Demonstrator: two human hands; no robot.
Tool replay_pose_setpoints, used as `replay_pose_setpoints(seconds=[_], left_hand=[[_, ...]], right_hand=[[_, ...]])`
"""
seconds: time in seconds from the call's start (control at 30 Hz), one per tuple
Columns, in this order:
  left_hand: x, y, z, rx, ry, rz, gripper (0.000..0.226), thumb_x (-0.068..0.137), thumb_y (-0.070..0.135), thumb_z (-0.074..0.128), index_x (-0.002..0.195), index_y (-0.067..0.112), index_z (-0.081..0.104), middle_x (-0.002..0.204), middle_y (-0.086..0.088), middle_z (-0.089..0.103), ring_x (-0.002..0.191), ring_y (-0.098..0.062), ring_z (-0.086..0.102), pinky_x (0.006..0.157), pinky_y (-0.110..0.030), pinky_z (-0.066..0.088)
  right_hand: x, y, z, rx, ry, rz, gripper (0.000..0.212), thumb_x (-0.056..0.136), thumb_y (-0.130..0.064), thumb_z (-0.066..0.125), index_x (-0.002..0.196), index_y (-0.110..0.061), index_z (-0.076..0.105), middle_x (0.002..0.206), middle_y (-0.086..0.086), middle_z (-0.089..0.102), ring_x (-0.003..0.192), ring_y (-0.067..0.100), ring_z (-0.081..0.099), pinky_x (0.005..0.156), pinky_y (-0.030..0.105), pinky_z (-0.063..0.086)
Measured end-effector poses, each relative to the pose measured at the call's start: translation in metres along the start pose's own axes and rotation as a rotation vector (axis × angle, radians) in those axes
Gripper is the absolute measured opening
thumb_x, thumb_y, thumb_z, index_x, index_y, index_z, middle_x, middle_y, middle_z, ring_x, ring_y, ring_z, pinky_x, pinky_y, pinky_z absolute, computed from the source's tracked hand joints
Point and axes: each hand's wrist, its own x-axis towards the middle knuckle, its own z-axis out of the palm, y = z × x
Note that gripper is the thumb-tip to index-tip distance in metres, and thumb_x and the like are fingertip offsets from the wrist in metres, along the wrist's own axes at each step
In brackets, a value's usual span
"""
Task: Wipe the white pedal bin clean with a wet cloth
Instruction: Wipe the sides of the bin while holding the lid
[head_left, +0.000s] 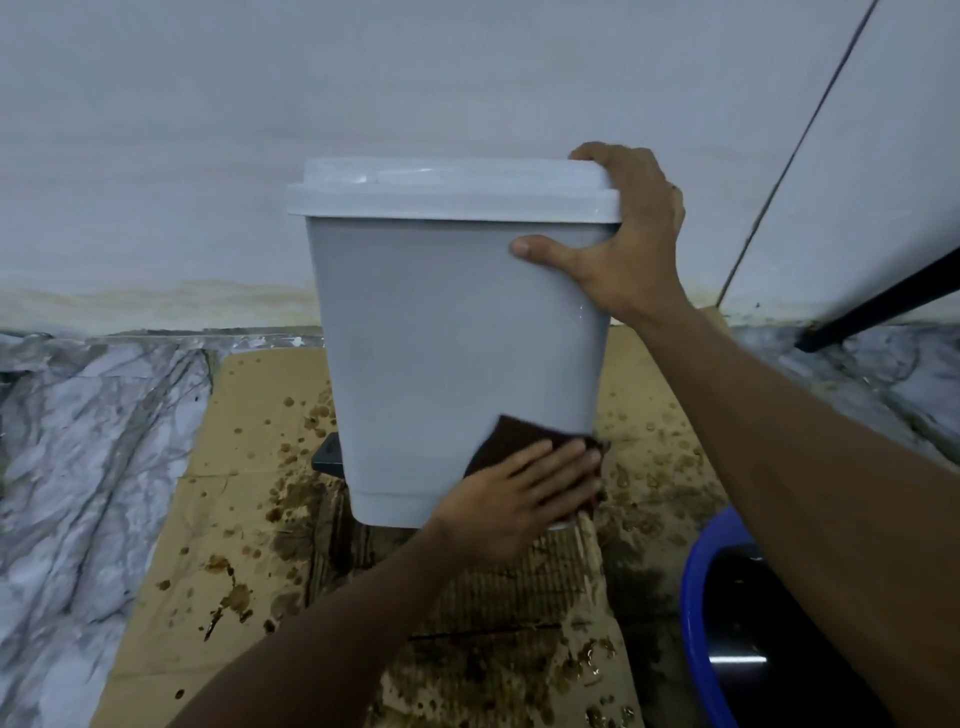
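Observation:
The white pedal bin (436, 332) stands with its lid closed on wet, stained cardboard (249, 519) in front of a wall. Its black pedal (327, 453) pokes out at the lower left. My right hand (618, 244) grips the bin's upper right corner, thumb across the front wall and fingers over the lid's edge. My left hand (519, 499) lies flat with straight fingers on a dark brown cloth (511, 434), pressing it against the bin's lower right front. Most of the cloth is hidden under that hand.
A blue basin (711, 587) holding dark water sits at the lower right, close to my right forearm. Marble-patterned floor (78, 467) lies left of the cardboard. A black bar (883, 306) slants down at the right. The wall stands directly behind the bin.

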Motion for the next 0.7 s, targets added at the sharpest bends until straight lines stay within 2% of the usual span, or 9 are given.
replay_pose_setpoints(seconds=[0.07, 0.13, 0.2, 0.37, 0.43, 0.47, 0.53, 0.63, 0.7], left_hand=[[-0.028, -0.015, 0.000, 0.056, -0.050, 0.136, 0.076, 0.102, 0.039, 0.047, 0.165, 0.014, 0.011, 0.173, -0.012, 0.003, 0.160, -0.029, -0.004, 0.128, -0.046, -0.009], [-0.053, -0.040, -0.004, 0.080, -0.019, 0.109, 0.070, 0.105, 0.043, 0.039, 0.165, 0.018, 0.014, 0.173, -0.010, 0.002, 0.160, -0.027, -0.004, 0.129, -0.044, -0.008], [-0.070, -0.069, -0.013, 0.082, 0.057, -0.102, 0.065, 0.107, 0.046, 0.032, 0.164, 0.020, 0.015, 0.173, -0.010, -0.003, 0.160, -0.028, -0.002, 0.129, -0.043, -0.003], [-0.036, -0.085, -0.037, -0.112, 0.385, -0.929, 0.063, 0.108, 0.040, 0.033, 0.164, 0.016, 0.016, 0.172, -0.015, 0.004, 0.159, -0.034, 0.002, 0.128, -0.050, 0.001], [0.001, -0.076, -0.043, -0.185, 0.490, -1.129, 0.064, 0.109, 0.038, 0.033, 0.165, 0.014, 0.015, 0.172, -0.017, 0.005, 0.159, -0.037, 0.001, 0.128, -0.051, 0.000], [0.018, -0.072, -0.045, -0.206, 0.513, -1.164, 0.064, 0.109, 0.038, 0.032, 0.165, 0.012, 0.014, 0.172, -0.016, 0.003, 0.159, -0.037, 0.001, 0.128, -0.051, -0.001], [0.036, -0.073, -0.049, -0.139, 0.455, -1.019, 0.063, 0.111, 0.039, 0.029, 0.165, 0.012, 0.014, 0.173, -0.015, 0.002, 0.159, -0.037, 0.003, 0.128, -0.051, 0.000], [0.020, -0.087, -0.049, 0.005, 0.316, -0.624, 0.063, 0.110, 0.043, 0.033, 0.165, 0.016, 0.018, 0.173, -0.011, 0.001, 0.159, -0.033, 0.007, 0.129, -0.049, 0.004], [0.000, -0.092, -0.047, 0.010, 0.328, -0.634, 0.063, 0.109, 0.045, 0.036, 0.164, 0.019, 0.020, 0.174, -0.008, 0.003, 0.160, -0.031, 0.009, 0.129, -0.048, 0.007]], right_hand=[[0.000, -0.001, -0.001, -0.005, -0.006, -0.012, 0.081, 0.061, -0.073, 0.080, 0.124, -0.025, 0.059, 0.124, -0.006, 0.056, 0.124, 0.014, 0.051, 0.111, 0.055, 0.028], [-0.001, -0.003, -0.002, -0.008, -0.008, -0.013, 0.080, 0.062, -0.071, 0.081, 0.124, -0.024, 0.060, 0.124, -0.005, 0.056, 0.124, 0.014, 0.051, 0.111, 0.057, 0.028], [-0.001, -0.005, -0.001, -0.012, -0.009, -0.013, 0.080, 0.062, -0.071, 0.081, 0.123, -0.024, 0.060, 0.124, -0.004, 0.056, 0.124, 0.015, 0.051, 0.110, 0.058, 0.028], [-0.002, -0.008, -0.002, -0.019, -0.011, -0.005, 0.081, 0.061, -0.073, 0.079, 0.123, -0.024, 0.059, 0.124, -0.003, 0.055, 0.123, 0.015, 0.051, 0.110, 0.058, 0.028], [-0.006, -0.008, -0.003, -0.014, -0.009, -0.020, 0.081, 0.062, -0.072, 0.079, 0.123, -0.024, 0.059, 0.124, -0.004, 0.055, 0.122, 0.016, 0.052, 0.109, 0.059, 0.029], [-0.008, -0.007, -0.004, -0.012, -0.008, -0.029, 0.080, 0.062, -0.071, 0.079, 0.123, -0.024, 0.059, 0.124, -0.004, 0.055, 0.122, 0.017, 0.052, 0.109, 0.060, 0.030], [-0.010, -0.006, -0.008, -0.006, -0.010, -0.054, 0.079, 0.063, -0.069, 0.080, 0.123, -0.023, 0.058, 0.123, -0.002, 0.054, 0.121, 0.020, 0.053, 0.106, 0.061, 0.033], [-0.010, -0.012, -0.010, 0.010, -0.023, -0.072, 0.078, 0.064, -0.066, 0.081, 0.122, -0.020, 0.059, 0.123, 0.002, 0.055, 0.120, 0.024, 0.054, 0.103, 0.062, 0.036], [-0.012, -0.016, -0.010, -0.007, -0.013, -0.064, 0.076, 0.063, -0.066, 0.083, 0.121, -0.023, 0.058, 0.123, -0.001, 0.055, 0.121, 0.022, 0.053, 0.105, 0.062, 0.034]])
